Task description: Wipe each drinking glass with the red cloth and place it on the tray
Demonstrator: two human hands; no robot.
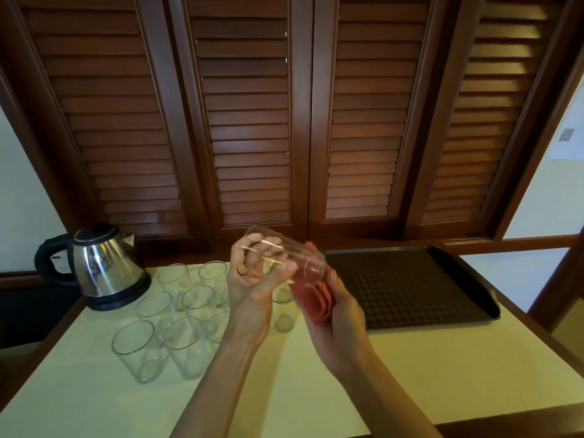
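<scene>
My left hand grips a clear drinking glass, tilted on its side above the table. The glass's base end points right and presses into the folded red cloth. My right hand holds that cloth from underneath, fingers curled round it. Several more empty glasses stand upright in a cluster on the cream tabletop at the left; one stands partly hidden behind my left wrist. The dark textured tray lies on the table to the right, with no glass on it.
A steel electric kettle with a black handle stands at the table's back left. Dark wooden louvred doors rise right behind the table. The table's wooden edge runs along the right and front.
</scene>
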